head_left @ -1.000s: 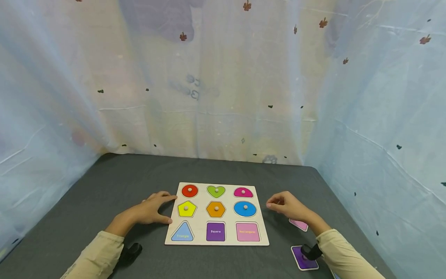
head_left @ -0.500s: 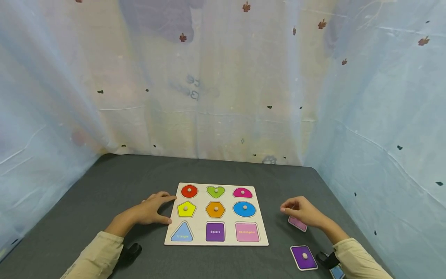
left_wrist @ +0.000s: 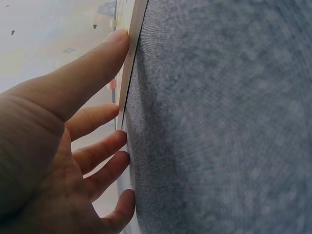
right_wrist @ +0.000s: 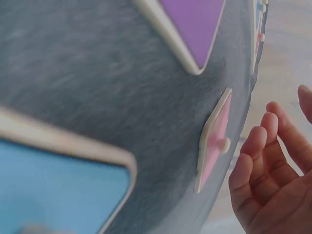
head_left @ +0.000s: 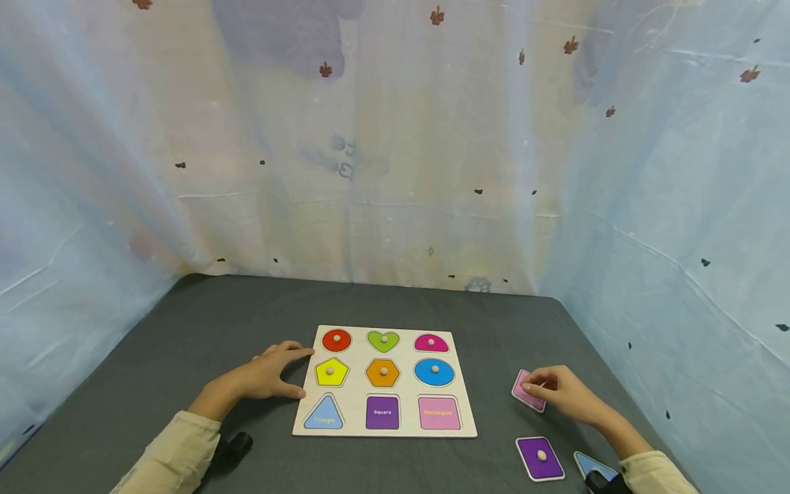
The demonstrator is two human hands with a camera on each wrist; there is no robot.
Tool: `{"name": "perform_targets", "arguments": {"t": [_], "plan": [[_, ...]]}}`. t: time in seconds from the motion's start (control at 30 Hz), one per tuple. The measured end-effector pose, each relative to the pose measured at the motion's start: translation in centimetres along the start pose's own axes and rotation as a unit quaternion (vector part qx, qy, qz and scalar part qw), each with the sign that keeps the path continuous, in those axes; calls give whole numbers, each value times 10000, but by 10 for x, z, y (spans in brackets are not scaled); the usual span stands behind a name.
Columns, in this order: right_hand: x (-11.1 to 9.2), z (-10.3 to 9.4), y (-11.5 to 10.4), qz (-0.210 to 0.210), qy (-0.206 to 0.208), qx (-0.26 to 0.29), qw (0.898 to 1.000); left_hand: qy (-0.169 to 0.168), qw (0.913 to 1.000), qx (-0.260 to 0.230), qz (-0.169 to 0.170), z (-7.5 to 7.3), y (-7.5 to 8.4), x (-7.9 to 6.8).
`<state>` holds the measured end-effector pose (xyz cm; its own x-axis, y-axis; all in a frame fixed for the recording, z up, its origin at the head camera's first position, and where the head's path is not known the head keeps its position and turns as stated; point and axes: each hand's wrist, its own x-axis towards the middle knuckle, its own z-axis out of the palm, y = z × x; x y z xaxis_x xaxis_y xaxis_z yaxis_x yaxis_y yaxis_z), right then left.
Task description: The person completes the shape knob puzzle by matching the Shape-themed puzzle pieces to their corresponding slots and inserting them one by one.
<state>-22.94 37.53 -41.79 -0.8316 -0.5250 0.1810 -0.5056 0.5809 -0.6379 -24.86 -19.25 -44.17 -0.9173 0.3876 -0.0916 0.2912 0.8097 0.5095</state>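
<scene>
A cream wooden puzzle board lies flat, with colourful knobbed shapes in its two back rows. Along its front row are the printed, knobless spaces Triangle, Square and Rectangular. My left hand rests at the board's left edge, thumb and fingertips against the rim, fingers spread. To the right, my right hand is over a pink rectangle piece, partly covering it in the head view. In the right wrist view, the loosely bent fingers stand apart from that piece's white knob.
Nearer the front right lies a purple square piece with a knob. Beside it a blue triangle piece is partly hidden by the black wrist strap. A dark grey cloth covers the table; pale curtains hang behind it.
My right hand has moved right and toward me, from beside the board to the pink rectangle piece. The triangle piece has come more into view. My left hand has stayed at the board's edge.
</scene>
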Motion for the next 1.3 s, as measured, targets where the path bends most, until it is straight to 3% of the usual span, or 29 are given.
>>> {"name": "perform_targets", "arguments": {"t": [0.63,0.87,1.03,1.17,1.3], "plan": [[-51,-12,21,83,-25,151,9998,-23,10000,81,-13,0,0,0],[-72,-22,29,175,-476,945,9942,-26,10000,56,-15,0,0,1],[-85,-30,36,377,-1134,1988,9727,-13,10000,86,0,0,-1,1],[-95,-35,41,646,-1702,2851,9410,-8,10000,80,16,0,-1,1],[-102,-36,46,628,-2136,3465,9112,-8,10000,60,32,0,-1,0]]}}
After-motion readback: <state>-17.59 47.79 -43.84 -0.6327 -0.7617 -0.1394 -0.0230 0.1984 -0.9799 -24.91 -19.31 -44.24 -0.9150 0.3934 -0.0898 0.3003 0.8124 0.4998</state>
